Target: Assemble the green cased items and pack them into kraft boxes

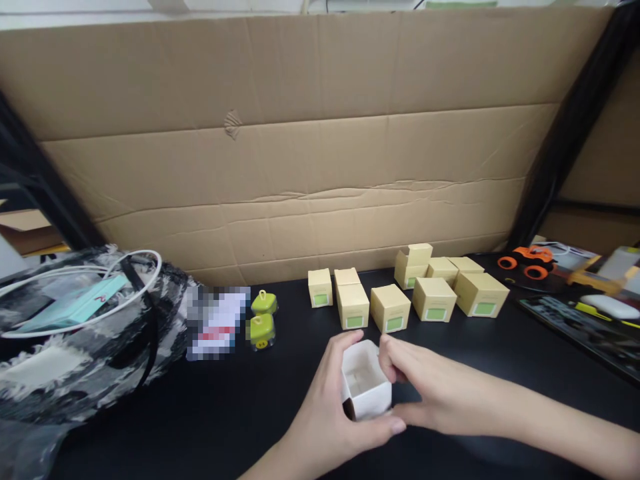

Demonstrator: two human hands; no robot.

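Observation:
A small open white box [367, 380] is between my hands near the front of the black table. My left hand [330, 407] wraps around its left side, fingers behind and thumb along the front. My right hand [425, 380] grips its right side, with curled fingers at the upper edge and the thumb low down near the left thumb. The part of the box's inside that shows is white, and a dark gap appears at its lower left corner. Beyond my hands stands a pale yellow box [390, 309] with a green label, among several alike.
Two small green-lidded containers [262, 330] stand to the left beside a pixelated packet [220, 327]. A camouflage bag [100, 347] with a white cable fills the far left. An orange toy truck [533, 260] and a long dark panel [583, 333] lie right. Cardboard [300, 160] walls the back.

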